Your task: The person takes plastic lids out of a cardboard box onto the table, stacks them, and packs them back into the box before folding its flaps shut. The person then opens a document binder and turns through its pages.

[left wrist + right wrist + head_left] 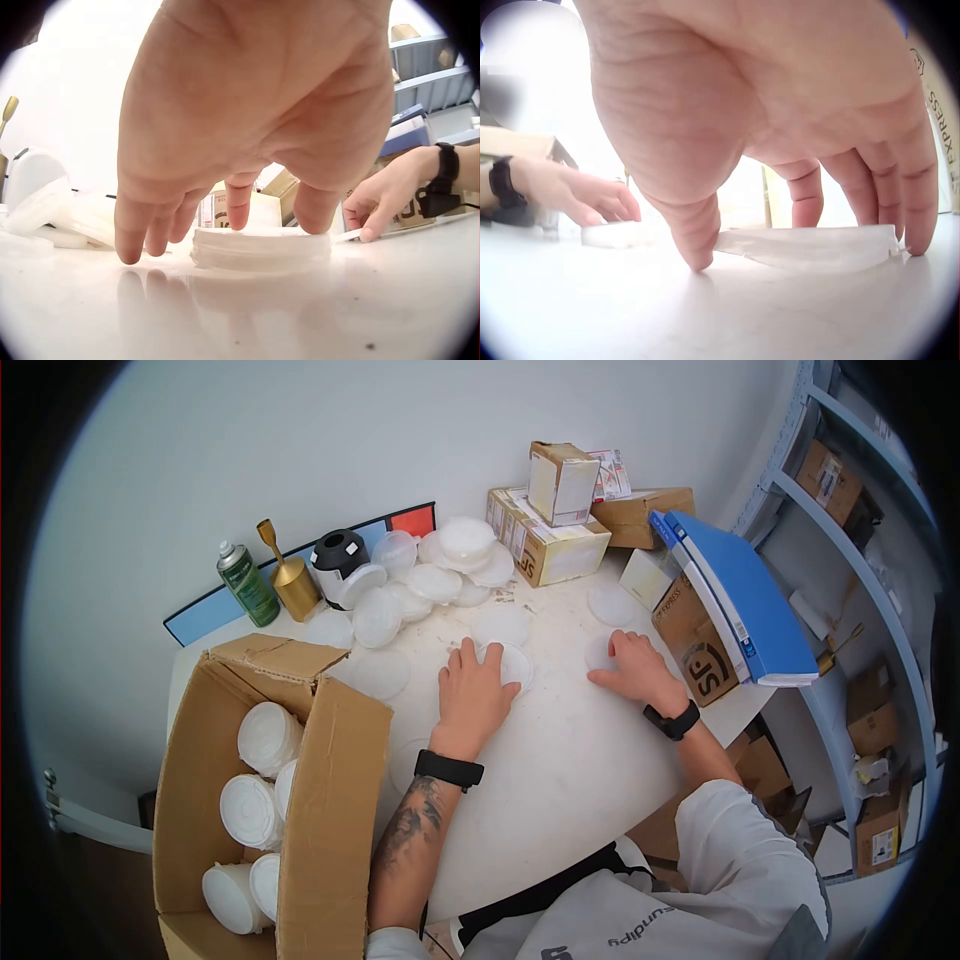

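My left hand [474, 695] is over a short stack of translucent round lids [259, 251] on the white table. Its thumb and index fingertips touch the top of the stack, while the other fingers reach down beside it. To the right, my right hand [642, 670] spans a translucent lid [810, 246] lying low at the tabletop. The thumb is at the lid's near rim, and the fingers curl down around its far side. Another flat lid [502, 624] lies just beyond the left hand.
A cardboard box [335, 810] with several white tubs [250, 810] stands on the left. Loose lids [380, 617] pile at the back beside a spray can [248, 582]. Cartons [566, 555] and blue binders [745, 595] line the back right. Another lid [611, 603] lies near them.
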`<act>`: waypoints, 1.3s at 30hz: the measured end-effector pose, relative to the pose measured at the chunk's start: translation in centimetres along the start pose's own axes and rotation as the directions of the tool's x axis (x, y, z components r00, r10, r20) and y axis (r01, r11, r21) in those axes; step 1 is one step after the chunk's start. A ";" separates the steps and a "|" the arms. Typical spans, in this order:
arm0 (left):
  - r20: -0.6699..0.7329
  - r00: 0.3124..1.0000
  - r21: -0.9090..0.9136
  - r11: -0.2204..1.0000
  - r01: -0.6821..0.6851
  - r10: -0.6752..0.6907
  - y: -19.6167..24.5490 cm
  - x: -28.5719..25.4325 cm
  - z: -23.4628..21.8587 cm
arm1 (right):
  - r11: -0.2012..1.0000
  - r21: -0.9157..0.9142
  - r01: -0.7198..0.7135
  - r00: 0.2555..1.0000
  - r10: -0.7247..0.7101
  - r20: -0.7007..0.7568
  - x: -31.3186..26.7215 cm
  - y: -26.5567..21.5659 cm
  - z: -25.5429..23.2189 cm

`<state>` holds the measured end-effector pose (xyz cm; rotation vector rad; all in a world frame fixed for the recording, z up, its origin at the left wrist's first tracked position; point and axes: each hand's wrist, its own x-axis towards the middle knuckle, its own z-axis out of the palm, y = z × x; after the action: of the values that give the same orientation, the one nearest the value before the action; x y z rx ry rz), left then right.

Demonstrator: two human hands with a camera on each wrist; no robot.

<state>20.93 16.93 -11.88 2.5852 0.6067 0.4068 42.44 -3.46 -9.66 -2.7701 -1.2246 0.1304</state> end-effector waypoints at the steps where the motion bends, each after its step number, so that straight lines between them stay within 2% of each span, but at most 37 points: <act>1: 0.002 1.000 0.006 1.000 0.004 -0.004 -0.3 0.0 -0.1 | 1.000 0.006 0.003 1.000 -0.003 0.003 -0.3 -0.5 0.0; 3: 0.083 0.996 -0.086 0.996 0.030 -0.023 -0.3 0.3 -0.7 | 0.969 0.193 0.155 0.986 -0.165 0.037 -0.6 -1.6 -1.3; 4: 0.072 0.997 -0.080 0.996 0.038 -0.032 -0.2 0.3 -1.0 | 0.966 0.193 0.170 0.983 -0.180 0.033 -1.0 -2.8 -2.2; 6: -0.072 0.994 -0.236 0.970 0.058 -0.077 0.4 0.0 -1.4 | 0.916 0.314 0.251 0.967 -0.254 -0.033 -2.4 -5.5 -3.7; 7: -0.077 0.994 -0.232 0.971 0.060 -0.080 0.0 0.2 -0.9 | 0.913 0.316 0.258 0.965 -0.260 -0.035 -3.0 -6.5 -4.0; 8: -0.192 0.979 -0.334 0.943 0.006 -0.074 -0.6 0.7 -0.4 | 0.851 0.350 0.392 0.918 -0.340 -0.203 -3.6 -7.5 -4.3; 9: -0.306 0.949 -0.426 0.903 -0.062 -0.079 -1.2 1.2 0.1 | 0.774 0.356 0.523 0.840 -0.399 -0.367 -3.8 -8.4 -4.5; 10: -0.314 0.946 -0.423 0.904 -0.064 -0.080 -1.3 1.5 -0.5 | 0.771 0.352 0.531 0.835 -0.406 -0.372 -3.8 -9.3 -4.5; 11: -0.144 0.983 -0.726 0.688 -0.027 -0.113 -1.3 1.9 -1.0 | 0.726 0.343 0.597 0.787 -0.444 -0.429 -3.8 -10.0 -4.6; 12: 0.029 0.997 -0.923 0.380 0.057 -0.078 -1.3 2.2 -1.6 | 0.677 0.329 0.658 0.734 -0.478 -0.483 -3.7 -10.6 -4.7; 13: 0.022 0.996 -0.924 0.378 0.052 -0.083 -0.6 2.0 -2.5 | 0.674 0.324 0.664 0.729 -0.486 -0.482 -3.4 -11.1 -4.6; 15: 0.200 0.971 -0.977 0.041 0.207 -0.129 1.2 1.3 -4.5 | 0.642 0.344 0.685 0.715 -0.502 -0.487 -2.2 -12.1 -4.1; 16: 0.184 0.973 -0.981 0.037 0.191 -0.142 1.3 1.3 -4.7 | 0.631 0.337 0.699 0.703 -0.520 -0.485 -1.9 -12.7 -4.4; 18: 0.201 0.972 -0.963 -0.206 0.173 -0.123 1.3 1.3 -5.0 | 0.627 0.345 0.698 0.706 -0.522 -0.480 -1.7 -13.5 -4.8; 19: 0.186 0.974 -0.964 -0.214 0.155 -0.132 1.2 1.3 -5.2 | 0.620 0.335 0.709 0.696 -0.539 -0.475 -1.7 -13.9 -4.9; 21: 0.291 0.957 -0.848 -0.463 0.256 -0.003 0.8 1.6 -5.7 | 0.598 0.296 0.745 0.655 -0.575 -0.490 -2.0 -14.7 -5.2; 22: 0.275 0.961 -0.849 -0.473 0.237 -0.012 0.7 1.6 -5.8 | 0.589 0.286 0.756 0.644 -0.592 -0.484 -2.0 -14.9 -5.1; 24: 0.263 0.957 -0.817 -0.500 0.288 0.121 0.4 1.6 -5.9 | 0.596 0.322 0.736 0.666 -0.552 -0.502 -1.7 -14.8 -4.6; 25: 0.251 0.962 -0.816 -0.511 0.271 0.109 0.2 1.5 -6.1 | 0.589 0.317 0.744 0.659 -0.568 -0.493 -1.6 -14.6 -4.4; 27: 0.241 0.937 -0.814 -0.474 0.336 0.252 0.0 1.4 -6.3 | 0.530 0.394 0.751 0.657 -0.537 -0.530 -1.4 -14.4 -3.9; 28: 0.232 0.940 -0.810 -0.486 0.329 0.250 0.0 1.4 -6.2 | 0.533 0.388 0.752 0.656 -0.547 -0.521 -1.3 -14.3 -3.8; 30: 0.227 0.944 -0.800 -0.506 0.322 0.241 -0.1 1.5 -6.2 | 0.428 0.490 0.760 0.646 -0.415 -0.641 -1.3 -14.3 -3.6; 31: 0.219 0.946 -0.798 -0.514 0.314 0.238 -0.1 1.5 -6.2 | 0.428 0.486 0.762 0.644 -0.424 -0.636 -1.3 -14.4 -4.0; 33: 0.231 0.955 -0.797 -0.528 0.294 0.184 0.1 1.6 -6.2 | 0.466 0.373 0.802 0.588 -0.507 -0.630 -1.5 -14.6 -5.2; 34: 0.228 0.957 -0.794 -0.534 0.291 0.182 0.0 1.5 -6.2 | 0.467 0.371 0.802 0.588 -0.513 -0.625 -1.7 -15.1 -5.6; 36: 0.233 0.962 -0.817 -0.508 0.273 0.143 0.2 1.4 -6.2 | 0.535 0.310 0.786 0.618 -0.661 -0.426 -1.9 -16.2 -6.1; 37: 0.230 0.963 -0.817 -0.510 0.270 0.141 0.4 1.2 -6.3 | 0.534 0.308 0.788 0.616 -0.664 -0.424 -1.9 -15.9 -6.0; 39: 0.232 0.964 -0.842 -0.469 0.266 0.130 0.7 1.2 -6.7 | 0.594 0.301 0.746 0.661 -0.606 -0.443 -1.3 -15.7 -5.7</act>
<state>19.65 19.35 -5.58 0.5703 0.0440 0.2810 30.75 5.71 -1.81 -1.6709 -1.7882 -0.0623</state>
